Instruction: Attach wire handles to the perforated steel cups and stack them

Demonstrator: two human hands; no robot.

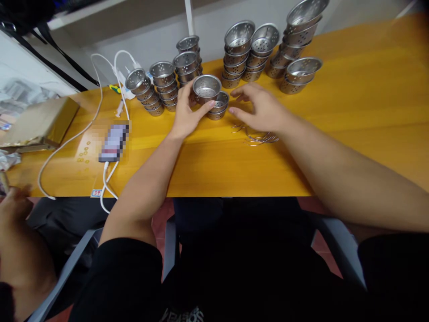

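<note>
My left hand [186,114] is closed on a perforated metal cup [206,93], thumb on its near side and fingers behind it. The held cup is tilted slightly and overlaps a short stack of similar cups [217,114] on the table. To the right of that stack is my right hand [259,107], fingers apart and curved, holding nothing. Several thin bent wires [263,139] lie on the wood just below my right hand. Part of the short stack is hidden by the held cup and my left thumb.
Stacks of perforated cups [163,85] stand along the back, with taller ones [293,42] at the right. A phone [114,142] with white cables [95,118], small rings [83,154] and a cardboard box [42,123] lie left. Another person's hand [15,203] shows at lower left.
</note>
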